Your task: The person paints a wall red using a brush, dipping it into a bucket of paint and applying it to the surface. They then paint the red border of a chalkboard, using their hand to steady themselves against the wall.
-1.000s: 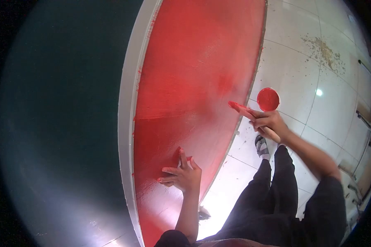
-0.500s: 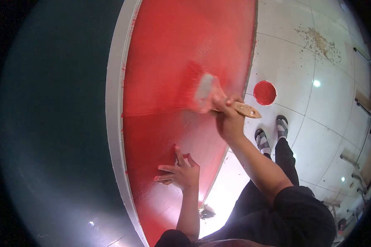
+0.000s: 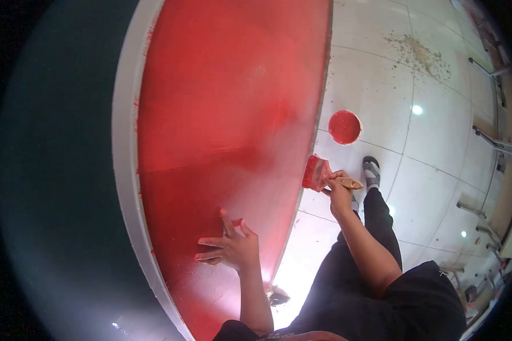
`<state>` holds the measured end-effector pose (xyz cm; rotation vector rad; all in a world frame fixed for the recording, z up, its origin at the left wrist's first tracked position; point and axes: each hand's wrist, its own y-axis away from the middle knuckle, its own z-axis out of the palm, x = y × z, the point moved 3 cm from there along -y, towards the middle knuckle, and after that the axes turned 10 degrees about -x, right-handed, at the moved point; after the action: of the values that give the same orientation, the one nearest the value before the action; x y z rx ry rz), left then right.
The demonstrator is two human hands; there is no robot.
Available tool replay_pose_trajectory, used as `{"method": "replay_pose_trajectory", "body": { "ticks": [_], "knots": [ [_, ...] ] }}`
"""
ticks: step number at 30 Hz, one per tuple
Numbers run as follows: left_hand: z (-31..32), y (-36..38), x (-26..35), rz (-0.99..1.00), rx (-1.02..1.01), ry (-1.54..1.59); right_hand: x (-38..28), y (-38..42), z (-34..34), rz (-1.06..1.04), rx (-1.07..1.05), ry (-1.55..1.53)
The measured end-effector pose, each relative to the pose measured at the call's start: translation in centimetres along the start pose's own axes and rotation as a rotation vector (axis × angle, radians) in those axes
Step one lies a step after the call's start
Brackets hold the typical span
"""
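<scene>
A wide paintbrush [image 3: 318,172] with red-coated bristles and a wooden handle is gripped in my right hand [image 3: 340,195]. The bristles overlap the right edge of the red-painted wall panel [image 3: 210,85] in this view. My left hand [image 3: 235,244] is held with its fingers spread over the lower, duller part of the panel, red paint on its fingertips. A brighter red coat covers the upper part, with a wet boundary line across the middle. On the floor beyond the brush stands a round tub of red paint [image 3: 345,127].
A pale trim strip [image 3: 125,113] borders the panel on the left, with a dark surface [image 3: 57,170] past it. The floor is white tile [image 3: 375,74], with a patch of brown debris [image 3: 421,55]. Metal-legged furniture [image 3: 495,139] lines the far right. My sandalled foot [image 3: 371,172] is near the tub.
My right hand has drawn the paintbrush off the middle of the panel, down and right to its edge. My left hand keeps its spread pose. The whole view has shifted a little.
</scene>
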<state>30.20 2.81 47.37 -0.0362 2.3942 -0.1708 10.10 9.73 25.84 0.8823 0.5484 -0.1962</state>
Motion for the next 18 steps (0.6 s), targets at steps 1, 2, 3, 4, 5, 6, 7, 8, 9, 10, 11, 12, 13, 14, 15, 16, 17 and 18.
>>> {"method": "replay_pose_trajectory", "body": {
  "ticks": [1, 2, 3, 4, 5, 6, 7, 8, 9, 10, 11, 12, 13, 14, 15, 16, 17, 18],
  "knots": [
    [-0.1, 0.0, -0.1, -0.001, 0.006, -0.009, 0.6, 0.6, -1.2, 0.013, 0.024, -0.013],
    [-0.1, -0.1, 0.0, -0.009, 0.015, -0.017, 1.3, 1.0, -2.8, 0.016, 0.051, 0.007],
    [-0.1, -0.2, 0.1, -0.01, 0.003, -0.017, 1.7, 1.5, -4.1, 0.022, 0.053, 0.017],
    [-0.1, -0.2, 0.1, -0.011, 0.014, 0.037, 2.2, 2.2, -5.6, 0.044, 0.112, 0.053],
    [-0.1, -0.2, 0.1, -0.01, 0.024, 0.091, 2.7, 3.0, -7.2, 0.065, 0.173, 0.089],
    [-0.1, -0.2, 0.2, -0.008, 0.013, 0.091, 3.2, 3.6, -8.7, 0.069, 0.154, 0.112],
    [-0.3, -0.3, 0.3, -0.016, 0.016, 0.087, 3.8, 4.2, -9.9, 0.074, 0.161, 0.116],
    [-0.3, -0.2, 0.3, -0.022, 0.018, 0.082, 4.3, 5.0, -11.1, 0.056, 0.232, 0.135],
    [-0.4, -0.2, 0.3, -0.02, 0.009, 0.08, 4.6, 5.5, -12.2, 0.036, 0.301, 0.155],
    [-0.3, -0.3, 0.3, -0.023, 0.009, 0.087, 4.9, 5.7, -12.9, 0.015, 0.297, 0.274],
    [-0.4, -0.2, 0.3, -0.031, 0.008, 0.095, 5.4, 5.9, -14.0, 0.018, 0.298, 0.282],
    [-0.3, -0.1, 0.2, -0.037, -0.001, 0.098, 5.9, 5.8, -14.9, 0.032, 0.292, 0.316],
    [-0.3, -0.2, 0.2, -0.036, -0.002, 0.061, 6.2, 5.6, -15.7, 0.042, 0.286, 0.346],
    [-0.3, -0.4, 0.3, -0.03, -0.003, 0.023, 5.9, 5.4, -15.8, 0.04, 0.288, 0.35],
    [-0.4, -0.4, 0.2, -0.027, -0.008, 0.024, 5.7, 5.3, -16.0, 0.018, 0.286, 0.374],
    [-0.4, -0.4, 0.2, -0.021, -0.003, 0.026, 5.4, 5.2, -16.1, -0.004, 0.284, 0.399],
    [-0.4, -0.4, 0.2, -0.017, 0.002, 0.026, 4.7, 5.3, -16.0, 0.0, 0.285, 0.401],
    [-0.4, -0.4, 0.1, -0.022, -0.001, 0.025, 3.7, 5.3, -15.5, 0.059, 0.246, 0.381]
  ]
}}
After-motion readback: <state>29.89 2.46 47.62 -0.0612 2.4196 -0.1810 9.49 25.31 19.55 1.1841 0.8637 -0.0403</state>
